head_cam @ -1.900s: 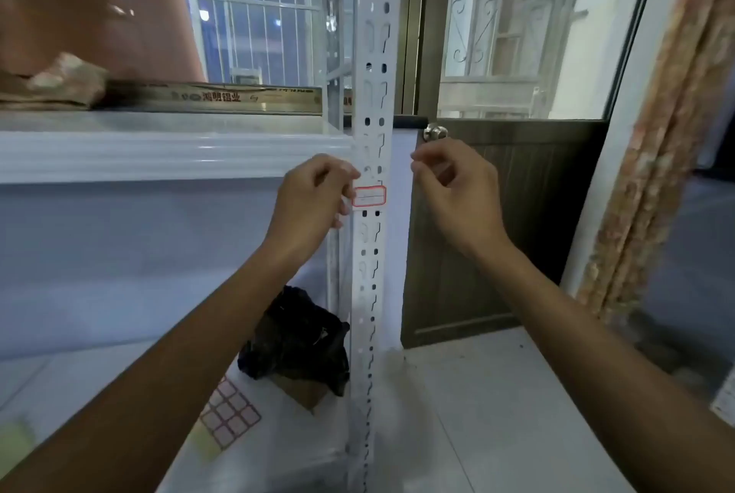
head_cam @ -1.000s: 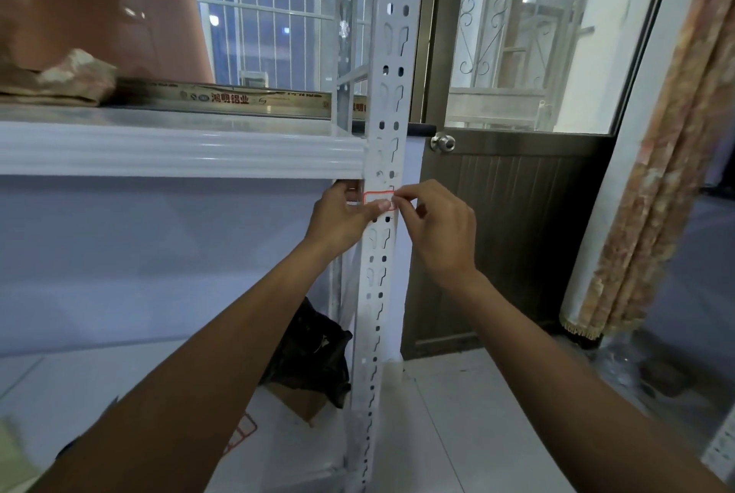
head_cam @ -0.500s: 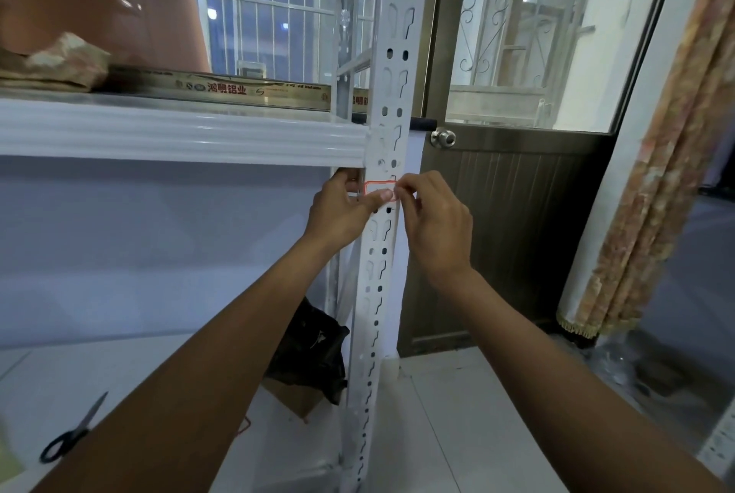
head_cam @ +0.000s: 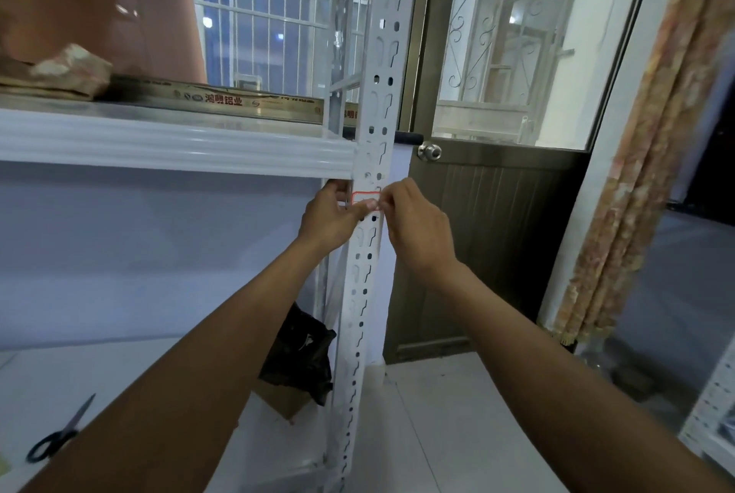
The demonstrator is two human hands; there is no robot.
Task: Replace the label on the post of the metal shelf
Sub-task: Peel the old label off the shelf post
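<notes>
A small white label with a red border [head_cam: 364, 198] sits on the front of the white perforated shelf post [head_cam: 368, 274], just below the upper shelf board [head_cam: 175, 148]. My left hand [head_cam: 330, 220] wraps the post's left side, its thumb pressing on the label's lower edge. My right hand [head_cam: 413, 226] comes from the right, and its fingertips pinch at the label's right edge. The label's right part is hidden behind those fingers.
Scissors [head_cam: 59, 433] lie on the lower shelf at the left. A black bag on a cardboard box [head_cam: 298, 357] sits behind the post. A brown door with a knob [head_cam: 429, 152] stands just right of the post. A curtain [head_cam: 644, 158] hangs further right.
Both hands closed in on the label from either side. Over the last second they stay on it, with the view shifting slightly closer.
</notes>
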